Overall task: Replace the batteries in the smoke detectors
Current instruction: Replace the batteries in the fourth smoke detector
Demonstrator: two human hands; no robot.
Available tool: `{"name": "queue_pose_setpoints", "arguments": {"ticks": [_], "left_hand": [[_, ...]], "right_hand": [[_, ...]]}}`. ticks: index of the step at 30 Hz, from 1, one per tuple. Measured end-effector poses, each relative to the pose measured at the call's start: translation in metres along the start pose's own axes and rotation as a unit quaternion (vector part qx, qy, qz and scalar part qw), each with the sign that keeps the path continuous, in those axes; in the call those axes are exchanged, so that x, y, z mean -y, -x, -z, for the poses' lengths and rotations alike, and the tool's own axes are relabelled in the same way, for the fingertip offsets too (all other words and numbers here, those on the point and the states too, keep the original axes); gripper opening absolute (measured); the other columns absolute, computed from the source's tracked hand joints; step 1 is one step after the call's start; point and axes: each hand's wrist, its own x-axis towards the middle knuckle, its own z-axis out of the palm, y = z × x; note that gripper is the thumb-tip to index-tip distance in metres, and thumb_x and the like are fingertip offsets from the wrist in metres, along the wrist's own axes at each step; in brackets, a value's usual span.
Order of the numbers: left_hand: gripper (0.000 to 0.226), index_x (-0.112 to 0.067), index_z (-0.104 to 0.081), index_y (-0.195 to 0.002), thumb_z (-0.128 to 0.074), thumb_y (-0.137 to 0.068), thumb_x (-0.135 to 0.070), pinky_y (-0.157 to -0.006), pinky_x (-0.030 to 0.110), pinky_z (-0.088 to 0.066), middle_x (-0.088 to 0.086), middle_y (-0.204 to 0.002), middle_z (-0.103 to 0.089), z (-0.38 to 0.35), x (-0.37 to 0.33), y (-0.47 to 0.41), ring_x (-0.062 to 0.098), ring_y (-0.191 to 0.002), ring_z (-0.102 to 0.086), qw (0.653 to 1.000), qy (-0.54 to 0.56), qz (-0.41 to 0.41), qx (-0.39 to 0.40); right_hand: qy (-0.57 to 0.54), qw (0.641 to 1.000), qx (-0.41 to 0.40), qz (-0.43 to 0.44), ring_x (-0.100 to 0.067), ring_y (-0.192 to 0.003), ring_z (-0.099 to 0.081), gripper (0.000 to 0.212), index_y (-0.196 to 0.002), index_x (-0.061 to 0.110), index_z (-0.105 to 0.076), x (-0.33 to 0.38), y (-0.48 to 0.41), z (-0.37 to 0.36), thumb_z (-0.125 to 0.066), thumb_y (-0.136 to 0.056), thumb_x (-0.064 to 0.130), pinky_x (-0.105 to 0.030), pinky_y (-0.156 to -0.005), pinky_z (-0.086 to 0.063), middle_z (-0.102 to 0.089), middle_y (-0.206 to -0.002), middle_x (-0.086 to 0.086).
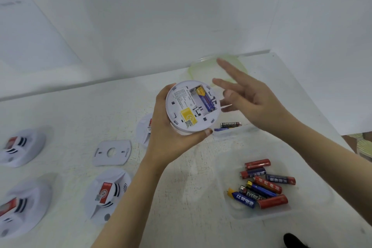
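Note:
My left hand (171, 137) grips a round white smoke detector (192, 106) from below and the left, its back facing me. In its battery bay sits one blue and yellow battery (205, 98); the slot beside it looks bare. Just right of the detector my right hand (247, 98) hovers with fingers spread and straight, holding nothing. Below it a clear tray (237, 135) holds a black Eveready battery (230, 124). Nearer me, a second clear tray (225, 171) holds several red, blue and black batteries (263, 186).
Three more smoke detectors lie face up at the left (22, 147), (22, 207) and centre (106, 193). A white mounting plate (111, 153) lies between them, another detector (145, 129) is partly behind my left hand. A green-rimmed lid (193, 68) sits by the wall.

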Motion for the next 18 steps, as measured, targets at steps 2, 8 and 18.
{"name": "queue_pose_setpoints", "arguments": {"ticks": [2, 8, 18], "left_hand": [[0.09, -0.02, -0.034, -0.131, -0.083, -0.057, -0.033, -0.098, 0.02, -0.044, -0.016, -0.129, -0.047, 0.0, 0.001, 0.002, 0.005, -0.124, -0.049, 1.0, -0.001, 0.01, -0.007], [0.095, -0.017, -0.033, -0.134, -0.083, -0.057, -0.04, -0.103, 0.026, -0.043, -0.006, -0.133, -0.045, 0.003, 0.01, 0.008, 0.01, -0.127, -0.047, 1.0, -0.013, 0.027, -0.002], [0.094, -0.01, -0.032, -0.133, -0.081, -0.058, -0.037, -0.1, 0.018, -0.042, -0.003, -0.131, -0.045, 0.006, 0.015, 0.005, 0.005, -0.124, -0.048, 0.999, -0.026, 0.022, -0.01]], "right_hand": [[0.08, 0.997, 0.004, -0.01, -0.004, -0.091, -0.065, 0.048, -0.128, 0.043, -0.048, -0.005, -0.004, 0.006, -0.059, -0.09, 0.016, -0.02, -0.074, -0.053, -0.064, -0.116, 0.009], [0.406, 0.874, 0.229, -0.139, 0.001, -0.081, -0.051, 0.019, -0.088, 0.037, -0.062, -0.021, -0.026, 0.019, -0.074, -0.073, 0.039, -0.024, -0.072, -0.041, -0.055, -0.084, 0.015], [0.428, 0.862, 0.246, -0.111, -0.006, -0.077, -0.051, 0.02, -0.092, 0.031, -0.062, -0.021, -0.034, 0.005, -0.072, -0.074, 0.035, -0.025, -0.07, -0.042, -0.056, -0.084, 0.011]]}}
